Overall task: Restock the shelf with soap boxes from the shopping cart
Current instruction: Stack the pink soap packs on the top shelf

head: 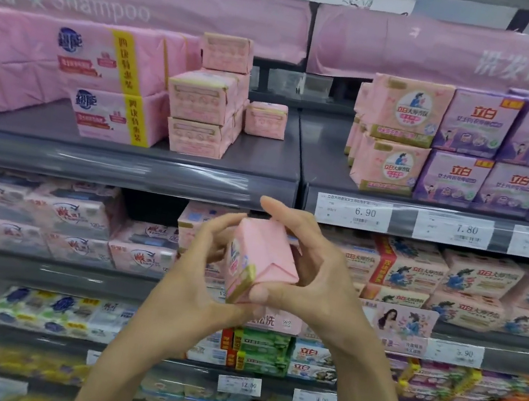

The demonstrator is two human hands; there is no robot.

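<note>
I hold a pink soap box in front of the shelves, tilted, with a yellow band at its lower left end. My left hand grips its left side and bottom. My right hand curls over its top and right side, thumb on the lower edge. On the upper grey shelf, matching pink soap boxes form a stack three high, with a single small box to its right. The shopping cart is out of view.
Large pink multi-packs fill the upper shelf's left. Pink and purple soap packs stand on the right section. A bare gap lies between them. Lower shelves hold several rows of soap packs behind price tags.
</note>
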